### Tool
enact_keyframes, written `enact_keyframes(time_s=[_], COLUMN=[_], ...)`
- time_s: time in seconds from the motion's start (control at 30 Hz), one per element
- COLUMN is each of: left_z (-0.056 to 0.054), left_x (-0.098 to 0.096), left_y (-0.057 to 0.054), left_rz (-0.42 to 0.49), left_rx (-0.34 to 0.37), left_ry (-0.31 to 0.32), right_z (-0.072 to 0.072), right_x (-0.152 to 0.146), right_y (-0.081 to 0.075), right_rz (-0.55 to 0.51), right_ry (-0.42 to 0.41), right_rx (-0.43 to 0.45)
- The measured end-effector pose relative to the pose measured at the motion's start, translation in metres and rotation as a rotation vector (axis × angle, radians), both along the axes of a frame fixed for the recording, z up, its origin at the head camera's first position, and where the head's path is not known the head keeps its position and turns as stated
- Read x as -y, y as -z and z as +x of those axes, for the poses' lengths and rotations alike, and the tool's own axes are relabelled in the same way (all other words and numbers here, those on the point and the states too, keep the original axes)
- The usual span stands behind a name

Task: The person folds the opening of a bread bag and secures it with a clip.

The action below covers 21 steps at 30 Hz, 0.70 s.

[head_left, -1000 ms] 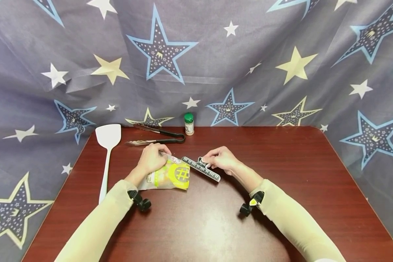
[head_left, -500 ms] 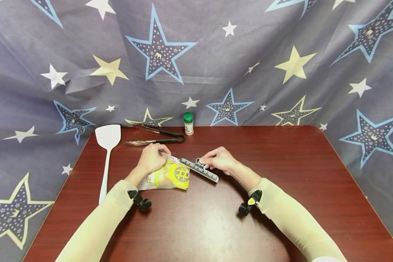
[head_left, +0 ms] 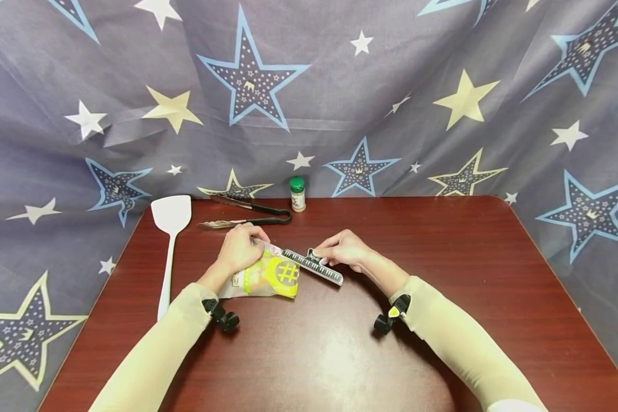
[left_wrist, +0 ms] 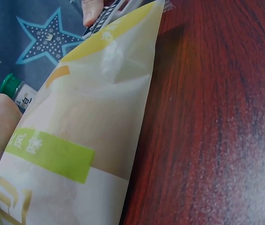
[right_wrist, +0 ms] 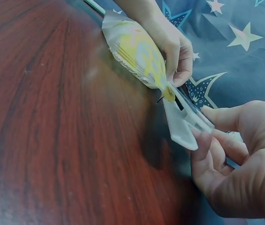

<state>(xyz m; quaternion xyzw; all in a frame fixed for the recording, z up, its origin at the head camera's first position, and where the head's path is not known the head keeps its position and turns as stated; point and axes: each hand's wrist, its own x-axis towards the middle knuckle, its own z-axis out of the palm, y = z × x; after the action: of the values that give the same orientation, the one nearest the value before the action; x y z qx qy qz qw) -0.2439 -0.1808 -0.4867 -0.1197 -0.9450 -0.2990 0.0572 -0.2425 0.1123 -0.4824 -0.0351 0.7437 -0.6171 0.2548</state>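
Plastic packaging in yellow, green and white (head_left: 275, 277) lay left of the middle on a glossy reddish-brown wood-grained table (head_left: 340, 366), past a near stretch where a pale glare bounced off the surface. Two pale yellow sleeves (head_left: 157, 337) reached in from the near side, a small black camera (head_left: 229, 321) at each wrist. The left hand (head_left: 241, 247) had its fingers curled over the packaging's far edge, gripping it; the right hand (head_left: 347, 250) pinched the handle of a long clip printed with black-and-white piano keys (head_left: 314, 268). One end of the clip overlapped the packaging's upper right corner, though whether it had bitten onto the plastic could not be told. Off to the left lay a flat white spatula (head_left: 171, 216), its handle running toward the left sleeve. Farther on, metal tongs with black handles (head_left: 268, 221) rested spread, and just past their bend a small labelled shaker with a green lid (head_left: 298, 200) stood upright by the far edge. Behind it all hung a grey-blue cloth (head_left: 329, 103), lightly creased, rising along the back and both sides and patterned with white, yellow and blue-outlined stars, some bearing little crowns.
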Motion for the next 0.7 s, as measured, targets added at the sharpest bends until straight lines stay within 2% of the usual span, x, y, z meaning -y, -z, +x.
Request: enact_keyframes(time_s=[0.2, 0.43, 0.7], left_z=[0.000, 0.000, 0.001], left_x=[0.000, 0.000, 0.001], left_y=[0.000, 0.000, 0.001], left_rz=[-0.003, -0.003, -0.009], left_rx=[-0.007, -0.013, -0.016], left_ry=[0.005, 0.005, 0.010], right_z=[-0.004, -0.008, -0.011], right_x=[-0.005, -0.013, -0.008], right_y=[-0.004, -0.004, -0.002], right_rz=[-0.006, 0.002, -0.020], right_ry=[0.001, -0.017, -0.048], right_rx=[0.041, 0.040, 0.060])
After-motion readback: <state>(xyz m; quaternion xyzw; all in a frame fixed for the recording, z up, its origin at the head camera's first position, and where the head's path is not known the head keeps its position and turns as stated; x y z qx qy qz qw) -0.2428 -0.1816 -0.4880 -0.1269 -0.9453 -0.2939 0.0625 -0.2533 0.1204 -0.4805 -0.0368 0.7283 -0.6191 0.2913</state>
